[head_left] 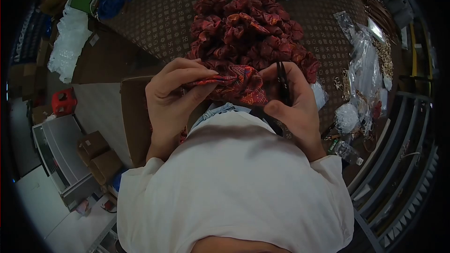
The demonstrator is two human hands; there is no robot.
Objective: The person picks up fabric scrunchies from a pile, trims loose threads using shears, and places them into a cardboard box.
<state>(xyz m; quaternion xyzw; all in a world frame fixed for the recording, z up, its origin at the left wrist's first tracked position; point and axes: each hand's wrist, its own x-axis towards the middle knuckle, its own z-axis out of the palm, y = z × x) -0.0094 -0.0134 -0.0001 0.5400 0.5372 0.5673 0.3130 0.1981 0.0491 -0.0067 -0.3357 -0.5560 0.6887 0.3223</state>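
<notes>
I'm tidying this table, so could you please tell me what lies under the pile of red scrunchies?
The pile of red scrunchies rests on a brown patterned cloth that spreads around it. Whatever lies directly beneath the pile is covered and cannot be seen.

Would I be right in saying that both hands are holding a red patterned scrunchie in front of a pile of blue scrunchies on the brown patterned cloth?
Not quite: the head view shows the pile of scrunchies is dark red, not blue. The rest holds: the left hand and right hand hold a red patterned scrunchie in front of it, on the brown patterned cloth.
</notes>
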